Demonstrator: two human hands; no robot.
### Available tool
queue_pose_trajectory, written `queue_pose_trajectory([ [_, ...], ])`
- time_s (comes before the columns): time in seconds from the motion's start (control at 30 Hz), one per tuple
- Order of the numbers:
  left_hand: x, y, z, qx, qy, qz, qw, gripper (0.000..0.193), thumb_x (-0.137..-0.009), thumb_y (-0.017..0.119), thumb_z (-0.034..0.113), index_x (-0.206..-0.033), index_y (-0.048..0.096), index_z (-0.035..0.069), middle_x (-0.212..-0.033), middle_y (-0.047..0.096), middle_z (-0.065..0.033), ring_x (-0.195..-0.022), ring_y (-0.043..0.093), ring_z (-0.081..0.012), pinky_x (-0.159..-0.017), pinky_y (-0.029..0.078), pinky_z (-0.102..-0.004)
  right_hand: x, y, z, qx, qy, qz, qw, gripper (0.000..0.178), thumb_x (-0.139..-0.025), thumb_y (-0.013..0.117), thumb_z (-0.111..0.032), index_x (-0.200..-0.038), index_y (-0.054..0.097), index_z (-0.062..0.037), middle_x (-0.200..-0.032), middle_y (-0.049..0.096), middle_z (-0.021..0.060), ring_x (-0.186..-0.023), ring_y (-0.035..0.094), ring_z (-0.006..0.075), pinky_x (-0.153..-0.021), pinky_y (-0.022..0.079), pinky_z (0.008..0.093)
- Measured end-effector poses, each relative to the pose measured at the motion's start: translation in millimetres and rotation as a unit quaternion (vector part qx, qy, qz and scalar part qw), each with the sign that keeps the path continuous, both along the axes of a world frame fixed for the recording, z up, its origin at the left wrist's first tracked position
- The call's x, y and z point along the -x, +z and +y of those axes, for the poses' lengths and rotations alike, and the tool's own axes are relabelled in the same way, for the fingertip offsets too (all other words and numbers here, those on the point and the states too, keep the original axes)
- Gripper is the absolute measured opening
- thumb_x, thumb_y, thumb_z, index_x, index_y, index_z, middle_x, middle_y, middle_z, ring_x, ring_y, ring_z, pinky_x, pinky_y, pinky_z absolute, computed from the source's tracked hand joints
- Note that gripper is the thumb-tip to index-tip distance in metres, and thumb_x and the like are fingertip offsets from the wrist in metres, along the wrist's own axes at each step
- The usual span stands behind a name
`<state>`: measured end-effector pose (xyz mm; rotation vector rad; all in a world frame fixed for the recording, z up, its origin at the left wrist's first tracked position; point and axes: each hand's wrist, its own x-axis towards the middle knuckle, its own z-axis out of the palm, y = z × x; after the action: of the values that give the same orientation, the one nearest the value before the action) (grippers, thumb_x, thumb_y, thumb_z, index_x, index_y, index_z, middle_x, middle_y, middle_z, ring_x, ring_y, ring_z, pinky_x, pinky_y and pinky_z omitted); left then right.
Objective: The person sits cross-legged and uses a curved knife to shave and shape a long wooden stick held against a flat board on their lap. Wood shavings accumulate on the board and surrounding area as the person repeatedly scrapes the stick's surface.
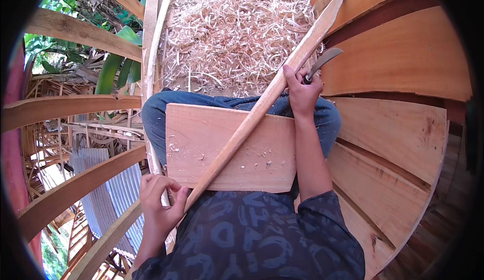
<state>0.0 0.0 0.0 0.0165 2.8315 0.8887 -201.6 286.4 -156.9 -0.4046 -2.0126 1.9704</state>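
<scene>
A long, pale wooden stick (pixel 242 131) lies slantwise over a flat wooden board (pixel 222 151) on my lap. Its broad, pointed end reaches to the far right, and its lower end passes near my shirt. My right hand (pixel 305 96) is closed round the dark handle of a curved knife (pixel 326 60), whose blade points up and right. The thumb of that hand rests against the stick. My left hand (pixel 160 194) is beside the stick's lower end, its fingers loosely bent and apart from the thumb. The thumb tip looks close to the stick; whether it touches is unclear.
Curly wood shavings (pixel 237 33) cover the floor beyond my crossed legs. A thin pale strip of wood (pixel 157 43) lies along the left side. Slatted rails (pixel 75 108) stand at left, with plants and corrugated metal beyond. Wide wooden planks (pixel 398 53) line the right.
</scene>
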Motion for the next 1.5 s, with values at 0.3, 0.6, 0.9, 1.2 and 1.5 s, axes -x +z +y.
queue_pose_trajectory([
  [0.3, -82, -94, -6, -0.086, 0.092, -0.26, 0.957, 0.04, -0.079, 0.067, 0.04, -0.075, 0.064, 0.001, -0.069, 0.06, -0.0202, -0.067, 0.06, -0.0367, -0.064, 0.047, -0.0423, 16, 16, 3, -0.081, 0.028, 0.016, 0.996, 0.035, -0.082, 0.072, -0.016, -0.059, 0.047, -0.0097, -0.054, 0.051, -0.0001, -0.044, 0.045, 0.007, -0.042, 0.036, 0.0215],
  [0.6, -95, -108, -11, -0.234, 0.139, -0.359, 0.893, 0.053, -0.08, 0.067, 0.047, -0.08, 0.066, -0.006, -0.06, 0.059, -0.0184, -0.059, 0.06, -0.0247, -0.06, 0.047, -0.034, -27, 51, -1, -0.124, 0.133, -0.045, 0.982, 0.036, -0.096, 0.05, -0.029, -0.07, 0.051, -0.0029, -0.057, 0.051, 0.0036, -0.045, 0.045, 0.0071, -0.041, 0.033, 0.0203],
  [0.9, -53, -109, 4, -0.276, 0.152, -0.365, 0.876, 0.045, -0.079, 0.069, 0.039, -0.076, 0.064, -0.005, -0.061, 0.06, -0.0131, -0.06, 0.058, -0.0183, -0.06, 0.045, -0.0317, -104, 67, -14, 0.12, 0.479, -0.33, 0.804, 0.033, -0.097, 0.047, -0.023, -0.07, 0.046, -0.0039, -0.053, 0.044, 0.0001, -0.041, 0.038, 0.0057, -0.038, 0.028, 0.0212],
  [1.2, -56, -126, 9, -0.323, 0.153, -0.292, 0.887, 0.043, -0.081, 0.069, 0.037, -0.085, 0.065, -0.006, -0.073, 0.066, -0.0155, -0.071, 0.064, -0.0191, -0.066, 0.048, -0.0311, -103, 59, -15, 0.143, 0.535, -0.436, 0.709, 0.021, -0.094, 0.046, -0.018, -0.083, 0.053, -0.0015, -0.058, 0.048, 0.0009, -0.044, 0.043, 0.006, -0.04, 0.033, 0.0215],
  [1.5, -57, -121, 14, -0.226, 0.172, -0.328, 0.901, 0.037, -0.077, 0.073, 0.031, -0.077, 0.065, -0.006, -0.068, 0.064, -0.0166, -0.065, 0.064, -0.0248, -0.063, 0.048, -0.0326, -84, 78, -23, -0.085, 0.451, -0.346, 0.819, 0.022, -0.096, 0.047, -0.015, -0.083, 0.055, 0.0003, -0.06, 0.05, 0.0008, -0.047, 0.044, 0.006, -0.043, 0.035, 0.0218],
])
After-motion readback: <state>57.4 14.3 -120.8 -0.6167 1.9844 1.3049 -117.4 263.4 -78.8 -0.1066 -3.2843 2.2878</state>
